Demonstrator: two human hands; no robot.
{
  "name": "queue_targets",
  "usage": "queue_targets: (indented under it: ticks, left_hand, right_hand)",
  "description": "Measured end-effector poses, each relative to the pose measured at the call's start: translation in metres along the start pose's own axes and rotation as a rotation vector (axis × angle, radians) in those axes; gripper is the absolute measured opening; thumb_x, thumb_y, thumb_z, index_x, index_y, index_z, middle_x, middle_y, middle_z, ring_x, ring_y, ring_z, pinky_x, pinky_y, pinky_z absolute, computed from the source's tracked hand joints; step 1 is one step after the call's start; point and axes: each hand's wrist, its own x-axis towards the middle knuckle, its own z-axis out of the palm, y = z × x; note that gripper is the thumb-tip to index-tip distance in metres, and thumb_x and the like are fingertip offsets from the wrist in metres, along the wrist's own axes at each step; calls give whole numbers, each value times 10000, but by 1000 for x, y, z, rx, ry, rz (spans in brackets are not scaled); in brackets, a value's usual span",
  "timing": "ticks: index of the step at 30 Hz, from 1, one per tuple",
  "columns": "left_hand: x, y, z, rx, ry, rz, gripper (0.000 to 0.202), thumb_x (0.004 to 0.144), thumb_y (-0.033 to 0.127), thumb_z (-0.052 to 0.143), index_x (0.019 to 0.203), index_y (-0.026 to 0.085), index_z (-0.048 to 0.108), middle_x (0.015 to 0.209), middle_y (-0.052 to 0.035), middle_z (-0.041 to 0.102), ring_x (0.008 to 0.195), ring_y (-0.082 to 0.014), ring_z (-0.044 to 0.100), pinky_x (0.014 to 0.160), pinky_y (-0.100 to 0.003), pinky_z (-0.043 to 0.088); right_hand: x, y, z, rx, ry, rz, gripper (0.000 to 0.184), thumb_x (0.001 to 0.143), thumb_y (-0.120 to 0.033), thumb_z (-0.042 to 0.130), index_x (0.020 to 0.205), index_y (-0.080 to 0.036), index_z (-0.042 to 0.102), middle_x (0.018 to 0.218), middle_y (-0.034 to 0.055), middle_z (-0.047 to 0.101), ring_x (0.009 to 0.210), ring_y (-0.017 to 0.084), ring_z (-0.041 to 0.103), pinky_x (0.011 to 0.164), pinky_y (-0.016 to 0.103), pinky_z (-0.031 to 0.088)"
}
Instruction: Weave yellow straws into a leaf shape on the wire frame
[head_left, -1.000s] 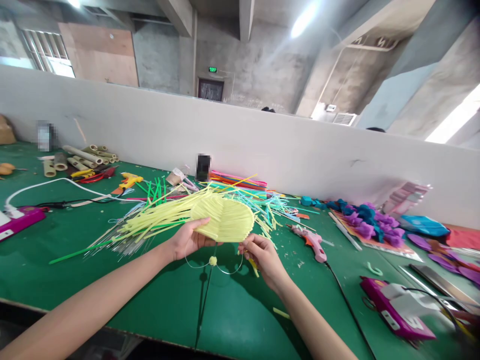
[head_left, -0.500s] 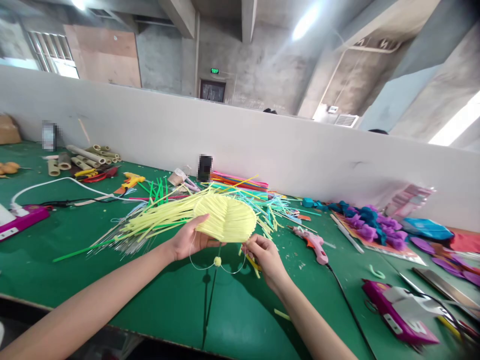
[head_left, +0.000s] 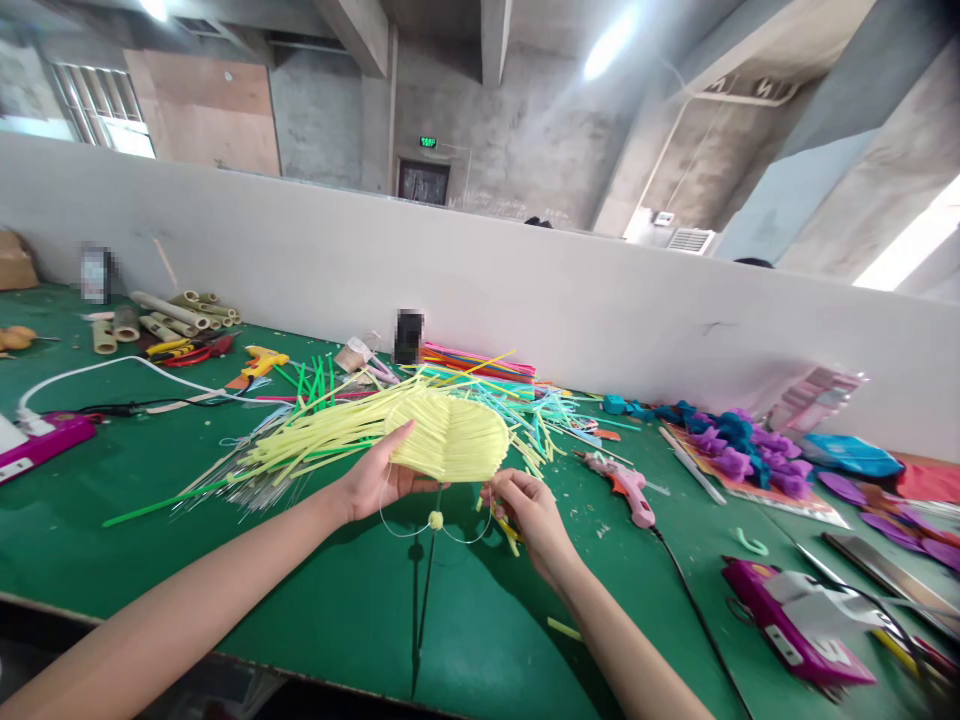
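My left hand [head_left: 375,478] grips the left edge of a rounded pale yellow piece made of straws [head_left: 454,440], held just above the green table [head_left: 315,600]. My right hand [head_left: 525,505] pinches the piece's lower right edge, fingers closed. A thin wire loop with a small yellow bead [head_left: 435,520] hangs under the piece, and a dark stem [head_left: 421,610] runs down from the bead. Behind the piece lies a heap of loose yellow and green straws [head_left: 300,435].
A pink glue gun [head_left: 626,485] lies right of my hands, its cable trailing toward a magenta power strip [head_left: 795,620]. Purple and blue foam flowers [head_left: 735,440] sit at far right. A yellow glue gun [head_left: 259,360], pliers and bamboo tubes [head_left: 172,312] lie at the left; a white partition [head_left: 525,290] backs the table.
The view has shifted slightly; my hands and the yellow piece have stayed almost in place, with the bead and wire loop swinging a little.
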Motion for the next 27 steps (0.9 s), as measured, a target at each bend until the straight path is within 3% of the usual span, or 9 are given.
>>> queue_targets:
  ticks: [4, 8, 13, 27]
  left_hand:
    - [2, 2, -1, -33, 15, 11, 527, 946, 454, 440, 1320, 92, 518, 1219, -198, 650, 1034, -312, 667, 843, -439, 557]
    - [2, 3, -2, -39, 23, 7, 538, 943, 471, 437, 1325, 100, 513, 1222, -196, 648, 1060, -315, 654, 858, -445, 554]
    - [2, 2, 1, -23, 31, -15, 536, 937, 473, 453, 1319, 105, 520, 1243, -190, 637, 1094, -325, 634, 865, -457, 548]
    - [1, 1, 2, -15, 19, -19, 540, 937, 472, 453, 1311, 90, 532, 1276, -199, 614, 1119, -337, 618, 878, -463, 543]
  right_hand:
    - [-1, -1, -1, 37, -1, 22, 343, 781, -496, 637, 758, -161, 707, 752, 76, 689, 646, 147, 570, 517, 234, 379]
    - [-1, -3, 1, 23, 25, 13, 373, 754, -537, 669, 749, -165, 699, 751, 70, 681, 608, 139, 553, 508, 240, 370]
    - [-2, -3, 2, -32, 22, -18, 343, 748, -510, 692, 719, -169, 673, 674, 33, 640, 522, 94, 450, 503, 235, 353]
    - [-4, -7, 5, -26, 42, -33, 307, 726, -480, 701, 713, -178, 648, 663, 25, 636, 514, 97, 449, 494, 236, 341]
